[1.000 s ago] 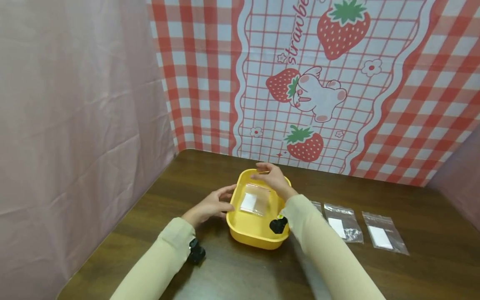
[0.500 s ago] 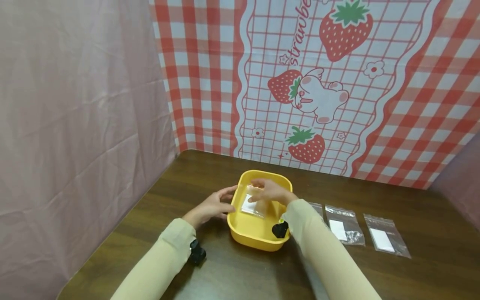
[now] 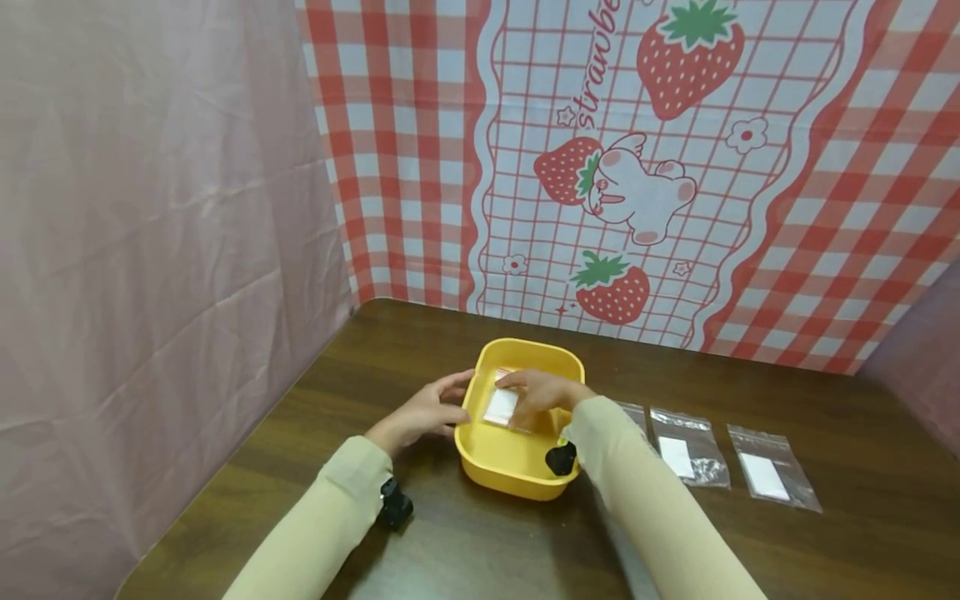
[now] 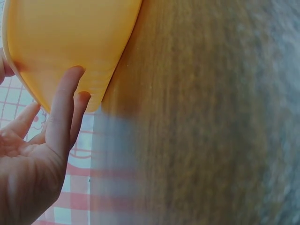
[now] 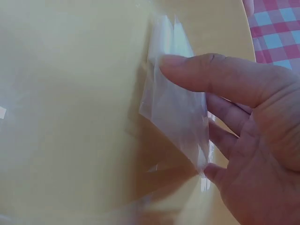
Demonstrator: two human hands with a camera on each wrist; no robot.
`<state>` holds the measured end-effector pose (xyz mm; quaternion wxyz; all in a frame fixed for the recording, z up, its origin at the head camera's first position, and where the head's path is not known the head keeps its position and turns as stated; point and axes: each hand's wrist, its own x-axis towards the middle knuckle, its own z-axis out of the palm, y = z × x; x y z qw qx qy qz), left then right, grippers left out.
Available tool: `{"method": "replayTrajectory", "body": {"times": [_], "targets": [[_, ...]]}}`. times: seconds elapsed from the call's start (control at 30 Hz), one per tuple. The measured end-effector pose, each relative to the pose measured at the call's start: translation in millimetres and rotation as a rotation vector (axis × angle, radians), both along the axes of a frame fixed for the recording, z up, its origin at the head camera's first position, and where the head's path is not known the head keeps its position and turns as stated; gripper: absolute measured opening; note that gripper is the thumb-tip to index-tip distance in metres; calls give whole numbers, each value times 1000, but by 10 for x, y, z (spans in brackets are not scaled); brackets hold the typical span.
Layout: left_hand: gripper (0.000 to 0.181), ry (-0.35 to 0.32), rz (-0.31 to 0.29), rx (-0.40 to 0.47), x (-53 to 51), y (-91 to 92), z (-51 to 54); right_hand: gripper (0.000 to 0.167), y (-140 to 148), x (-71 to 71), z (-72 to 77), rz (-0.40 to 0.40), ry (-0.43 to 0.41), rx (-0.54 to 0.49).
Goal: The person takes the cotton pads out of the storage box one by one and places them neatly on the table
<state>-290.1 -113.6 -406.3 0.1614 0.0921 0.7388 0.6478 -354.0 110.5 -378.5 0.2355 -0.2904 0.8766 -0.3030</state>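
A yellow plastic basin (image 3: 502,481) stands on the wooden table. My left hand (image 3: 420,411) is at its left side; in the left wrist view, fairly straight fingers touch the outer wall. Inside the basin, my right hand (image 3: 538,395) pinches a clear zip bag (image 3: 501,407) that shows a white rectangle. The right wrist view has the thumb on the near face of the bag (image 5: 176,105) and the fingers behind it, with the plastic bent upward. The hand hides part of the bag in the head view.
Right of the basin, more clear zip bags with white rectangles lie on the table: one bag (image 3: 688,450), another bag (image 3: 772,468) farther right, and one partly hidden by the right sleeve (image 3: 615,446). A strawberry-print cloth (image 3: 600,208) hangs behind the table.
My right hand has moved from above the basin's far rim down into it, toward me, and now pinches the zip bag. The left hand has stayed at the basin's left side.
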Motion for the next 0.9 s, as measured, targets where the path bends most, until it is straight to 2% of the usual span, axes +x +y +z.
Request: {"method": "replayTrajectory", "body": {"times": [0.47, 0.57, 0.9], "targets": [[73, -13, 20, -10, 4, 7, 12, 70, 31, -31, 42, -27, 57, -40], [73, -10, 21, -10, 2, 9, 5, 68, 32, -36, 73, -40, 73, -29], [73, 9, 23, -15, 23, 13, 16, 64, 43, -64, 260, -6, 169, -22]]}}
